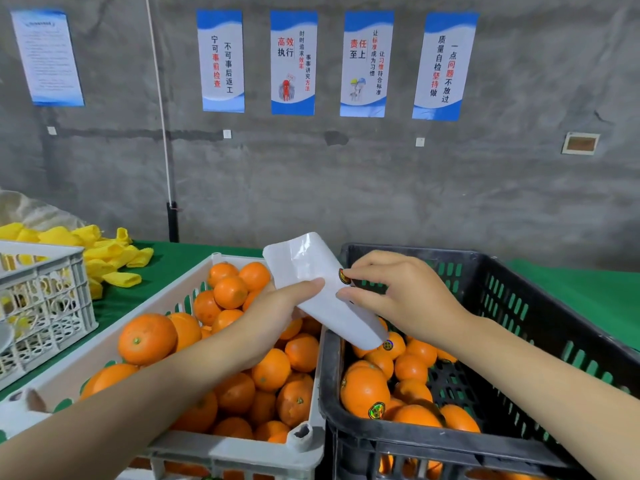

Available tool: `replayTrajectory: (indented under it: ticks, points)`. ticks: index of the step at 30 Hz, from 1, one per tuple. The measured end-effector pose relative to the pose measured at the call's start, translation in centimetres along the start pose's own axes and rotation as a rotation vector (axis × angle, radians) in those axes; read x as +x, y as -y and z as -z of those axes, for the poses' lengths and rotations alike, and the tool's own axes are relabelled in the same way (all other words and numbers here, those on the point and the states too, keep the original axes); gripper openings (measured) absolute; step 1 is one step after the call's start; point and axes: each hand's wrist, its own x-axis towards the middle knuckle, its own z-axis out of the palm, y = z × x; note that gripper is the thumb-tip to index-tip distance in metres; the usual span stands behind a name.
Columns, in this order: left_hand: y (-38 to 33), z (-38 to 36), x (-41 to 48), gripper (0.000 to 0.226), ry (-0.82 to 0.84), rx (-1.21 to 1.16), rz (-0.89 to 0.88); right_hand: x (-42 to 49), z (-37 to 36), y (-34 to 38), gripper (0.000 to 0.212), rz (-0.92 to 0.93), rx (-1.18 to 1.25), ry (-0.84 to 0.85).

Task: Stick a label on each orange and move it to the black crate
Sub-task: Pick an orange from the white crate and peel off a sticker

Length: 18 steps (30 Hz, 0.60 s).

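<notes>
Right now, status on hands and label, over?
Left hand holds backing sheet. Right hand pinches a label on it. Oranges in white crate, none in hand. Black crate unobstructed.

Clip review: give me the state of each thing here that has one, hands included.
left hand: grips the backing sheet.
right hand: pinches a label at the sheet's edge.
backing sheet: bent, held above both crates.
label: on the sheet's edge, between fingertips.
white crate: heaped with oranges, no labels showing.
black crate: partly filled, stickers visible on two oranges.
</notes>
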Motion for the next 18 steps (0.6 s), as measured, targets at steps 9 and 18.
replayTrajectory:
  ticks: [9, 18]
  points:
    - [-0.18, 0.01, -0.64, 0.021, 0.046, 0.203, -0.141, 0.13, 0.5, 0.18, 0.018, -0.073, 0.19, 0.086]
    - [-0.23, 0.08, -0.73, 0.022, 0.084, 0.239, -0.12, 0.12, 0.9, -0.13, 0.015, -0.074, 0.182, 0.172]
